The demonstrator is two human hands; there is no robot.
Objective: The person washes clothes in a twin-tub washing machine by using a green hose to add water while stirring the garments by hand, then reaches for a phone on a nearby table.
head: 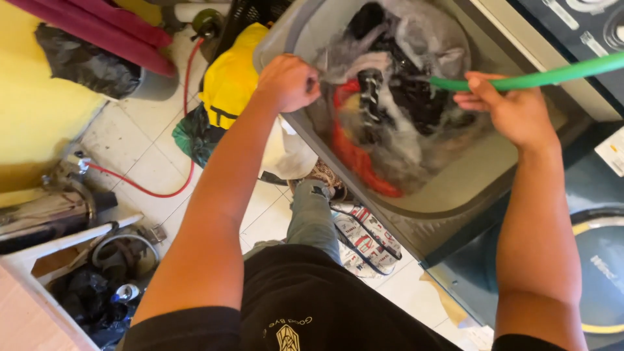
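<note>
Grey plastic wash tub w/ rounded-square rim fills upper middle of your view, tilted across frame, full of wet mixed laundry – grey, black, white pieces w/ a red-orange cloth curling along the near-left side. Water looks cloudy; can't tell how deep.

Next down in size: dark machine top at right w/ a round lid ringed in yellow, just beside the tub's right corner. Yellow bag w/ black strap sits on the white tiled floor left of the tub, touching its outer wall; a dark green bundle lies just below it. Thin red hose loops over the tiles, well apart from the tub.

Green rubber hose comes in from upper right, over the tub rim, its end above the laundry.

Your right hand is at the tub's right side: thumb + forefinger pinch the green hose near its tip, other fingers loosely curled beneath. Your left hand is at the tub's left rim, balled into a fist, gripping a fold of pale grey cloth at the laundry's edge.
</note>
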